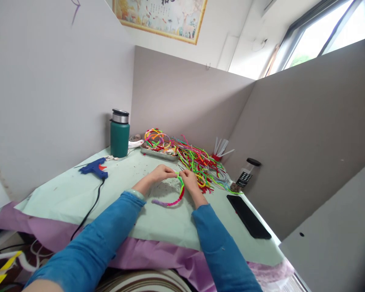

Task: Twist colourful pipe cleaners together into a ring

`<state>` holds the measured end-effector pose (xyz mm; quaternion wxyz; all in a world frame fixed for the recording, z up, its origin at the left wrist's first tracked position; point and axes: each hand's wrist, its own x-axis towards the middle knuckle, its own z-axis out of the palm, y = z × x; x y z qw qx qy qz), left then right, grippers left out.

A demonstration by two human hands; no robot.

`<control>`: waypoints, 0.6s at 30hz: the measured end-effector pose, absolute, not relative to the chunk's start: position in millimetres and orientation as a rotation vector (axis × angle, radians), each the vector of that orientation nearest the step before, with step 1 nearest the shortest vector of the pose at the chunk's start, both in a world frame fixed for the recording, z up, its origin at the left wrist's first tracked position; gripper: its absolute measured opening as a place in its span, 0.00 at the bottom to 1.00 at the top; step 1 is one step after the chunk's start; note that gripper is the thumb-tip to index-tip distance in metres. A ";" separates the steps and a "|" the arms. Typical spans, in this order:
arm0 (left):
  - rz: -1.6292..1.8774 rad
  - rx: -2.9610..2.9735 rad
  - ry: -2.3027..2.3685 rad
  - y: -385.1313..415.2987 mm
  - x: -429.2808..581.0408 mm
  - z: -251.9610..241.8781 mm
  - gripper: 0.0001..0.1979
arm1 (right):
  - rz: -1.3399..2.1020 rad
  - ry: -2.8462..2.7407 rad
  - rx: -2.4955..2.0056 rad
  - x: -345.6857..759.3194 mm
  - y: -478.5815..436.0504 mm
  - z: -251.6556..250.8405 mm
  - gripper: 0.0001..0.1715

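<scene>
- On my feed the left hand point(163, 173) has its fingertips pinched at the green upper end of a fuzzy curved band point(181, 194); the right hand point(189, 181) grips that same end, right beside the left.
- The band is over the middle of the bench point(158, 225), between its near and far edges. I can't tell whether its free end touches the surface.
- I'd judge it very light and soft outside, with a springy core that holds the arc. Fuzz should grip well but crush or twist if squeezed, so I'd pinch gently at the ends or along the curve.
- It looks like an open loop, running bright green, red, hot pink, then pale purple at the free end.
- A thin dark thing point(180, 167) shows beyond the right fingers; I can't tell if it's held.
- Toward the far edge I see a heap of fuzzy stems point(192, 157) beside a metal tray point(158, 154) of colourful loops.
- Near the left edge lies a blue glue gun point(95, 168); toward the far left corner, a green bottle point(119, 140).
- Along the right edge, a black slab point(248, 217) lies flat.
</scene>
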<state>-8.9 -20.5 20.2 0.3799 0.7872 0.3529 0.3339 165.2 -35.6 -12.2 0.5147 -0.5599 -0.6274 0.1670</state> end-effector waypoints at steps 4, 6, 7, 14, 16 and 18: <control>0.842 1.947 0.929 -22.4 -10.5 23.6 0.24 | 0.430 -1.551 -1.336 166.8 -34.2 -13.2 0.13; 0.828 1.905 0.924 -24.7 -11.7 26.6 0.25 | 0.482 -1.568 -1.299 167.4 -34.0 -13.0 0.13; 0.824 1.885 0.920 -25.9 -12.3 28.2 0.26 | 0.513 -1.571 -1.277 167.6 -34.2 -12.8 0.13; 0.844 1.812 0.921 -26.8 -14.6 31.4 0.27 | 0.721 -1.496 -1.240 168.0 -36.5 -12.9 0.14; 0.862 1.775 0.899 -24.8 -15.1 30.1 0.26 | 0.743 -1.466 -1.242 168.3 -36.6 -13.7 0.15; 0.881 1.735 0.872 -22.8 -15.4 28.6 0.25 | 0.720 -1.481 -1.218 168.5 -36.8 -13.7 0.16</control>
